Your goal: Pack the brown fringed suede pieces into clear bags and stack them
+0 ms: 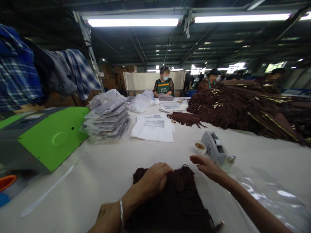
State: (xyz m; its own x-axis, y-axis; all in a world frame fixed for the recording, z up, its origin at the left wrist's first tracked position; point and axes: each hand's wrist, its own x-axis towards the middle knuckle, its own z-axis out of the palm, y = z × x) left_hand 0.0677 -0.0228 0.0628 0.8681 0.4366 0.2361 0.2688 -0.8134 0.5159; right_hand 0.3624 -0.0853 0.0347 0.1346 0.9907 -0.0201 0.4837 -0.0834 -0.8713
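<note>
From the head view: lays the left hand (155, 178) over the far end of a dark brown fringed bundle (177, 207), with bent fingers, seemingly to steady loose strands; cannot tell whether pinching any. Holds the right hand (210, 168) empty, with outstretched fingers, just beside the far right corner of the bundle, perhaps to stay clear of the strands. Has the bundle in front on the table (97, 187), presumably for reach with both hands. Has a tape dispenser (211, 150) just beyond the right hand and clear plastic (274, 197) beside the right forearm (252, 200), likely for convenience; farther off, a heap of brown fringed pieces (243, 103) to the right and stacked bagged packs (109, 116) to the left, apparently to avoid mixing
</note>
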